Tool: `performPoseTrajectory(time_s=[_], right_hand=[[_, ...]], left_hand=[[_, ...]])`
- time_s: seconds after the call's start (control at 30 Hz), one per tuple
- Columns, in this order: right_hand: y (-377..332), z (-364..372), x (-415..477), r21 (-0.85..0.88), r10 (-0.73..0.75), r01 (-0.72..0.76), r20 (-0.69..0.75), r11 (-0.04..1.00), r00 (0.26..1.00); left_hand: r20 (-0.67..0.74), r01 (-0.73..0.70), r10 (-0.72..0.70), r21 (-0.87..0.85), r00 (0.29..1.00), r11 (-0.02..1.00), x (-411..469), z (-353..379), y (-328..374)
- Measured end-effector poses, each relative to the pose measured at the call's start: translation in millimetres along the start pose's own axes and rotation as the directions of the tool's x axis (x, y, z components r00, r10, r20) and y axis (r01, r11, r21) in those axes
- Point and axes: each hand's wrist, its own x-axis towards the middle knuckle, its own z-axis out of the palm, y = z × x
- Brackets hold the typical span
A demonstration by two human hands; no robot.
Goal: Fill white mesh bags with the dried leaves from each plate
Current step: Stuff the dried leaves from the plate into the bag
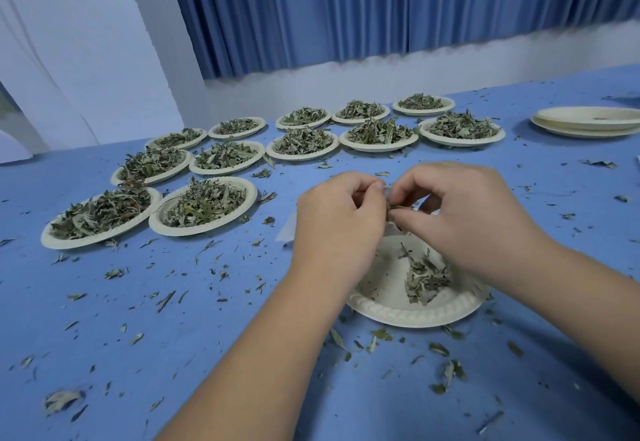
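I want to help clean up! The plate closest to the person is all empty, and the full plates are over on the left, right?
Not all empty. The head view shows the closest plate with a small pile of dried leaves lying on it. The full plates are over on the left.

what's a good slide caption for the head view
Left hand holds a white mesh bag while the right hand pinches dried leaves into it, above a nearly emptied plate
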Motion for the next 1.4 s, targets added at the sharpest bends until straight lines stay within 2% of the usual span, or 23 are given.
performPoseTrajectory(time_s=[0.2, 0.33, 0.43, 0.53, 0.6, 0.83, 0.97, 1.07, 1.13, 1.3, 1.4], right_hand=[[2.8, -0.8, 0.8, -0.058, -0.05, 0.052, 0.041, 0.997, 0.998], [6.0, -1.0, 3.0, 0.072, 0.064, -0.068, 0.054, 0.995, 0.996], [8.9, -5.4, 4.3, 0.219, 0.145, -0.169, 0.12, 0.961, 0.982], [4.6, -10.9, 4.3, 0.376, 0.146, -0.208, 0.188, 0.903, 0.971], [2.6, -13.1, 3.3, 0.422, 0.129, -0.217, 0.226, 0.881, 0.965], [7.2, -7.0, 4.7, 0.316, 0.193, -0.25, 0.201, 0.915, 0.96], [7.5, -5.0, 6.5, 0.338, 0.223, -0.268, 0.166, 0.902, 0.961], [5.3, -4.4, 6.2, 0.393, 0.2, -0.265, 0.199, 0.881, 0.959], [3.9, -2.0, 5.9, 0.358, 0.146, -0.202, 0.178, 0.911, 0.973], [2.6, 4.6, 5.9, 0.135, -0.023, 0.013, 0.069, 0.991, 0.997], [4.1, 2.1, 7.6, 0.108, -0.034, 0.033, 0.007, 0.994, 0.999]], left_hand=[[0.012, 0.004, -0.004, -0.026, 1.0, 1.0, -1.3, 1.9, 0.5], [0.02, 0.0, 0.001, -0.035, 1.0, 0.999, -1.9, 2.3, -0.3], [0.012, 0.015, -0.015, -0.037, 1.0, 0.999, -1.0, 0.7, -0.4], [-0.003, 0.025, -0.025, -0.037, 1.0, 0.999, -0.2, -0.2, -0.3], [-0.007, 0.041, -0.041, -0.06, 0.999, 0.997, 0.2, -0.5, -0.4], [0.006, 0.033, -0.033, -0.041, 0.999, 0.999, 0.3, -0.3, -1.1], [0.015, 0.039, -0.038, -0.04, 0.999, 0.998, 1.0, 0.3, -0.9], [0.013, 0.055, -0.054, -0.067, 0.998, 0.996, 1.3, 0.1, 0.4], [0.014, 0.077, -0.076, -0.104, 0.997, 0.992, 1.1, -0.3, 1.7], [0.028, 0.106, -0.103, -0.157, 0.994, 0.982, 0.0, -1.9, 3.2], [0.012, 0.11, -0.11, -0.195, 0.994, 0.975, 1.2, -3.9, 2.4]])
